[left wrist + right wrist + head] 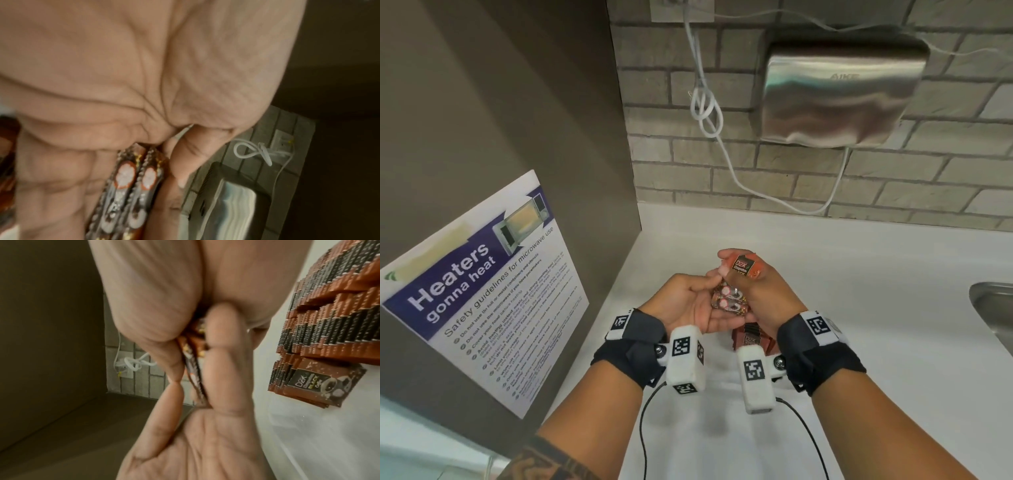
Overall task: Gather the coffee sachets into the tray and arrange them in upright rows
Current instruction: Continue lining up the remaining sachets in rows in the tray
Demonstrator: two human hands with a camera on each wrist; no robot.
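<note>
My left hand [688, 301] and right hand [767, 291] meet above the white counter, both gripping one small bunch of brown coffee sachets [729, 301]. In the left wrist view two sachets [135, 178] lie edge-on between the palm and the curled thumb. My right hand's fingertips also pinch a sachet with a D2X label [744, 265], which sticks up at the top. In the right wrist view the bunch [195, 369] sits between thumb and fingers. Below the hands stand upright rows of sachets [753, 339], also the rows [329, 313], on a white surface; its rim is not plain.
A steel hand dryer [839, 96] hangs on the brick wall with a looped white cable [709, 113] beside it. A microwave safety poster [482, 291] is on the brown panel at the left. A steel sink [993, 308] is at the right edge of the counter [859, 274].
</note>
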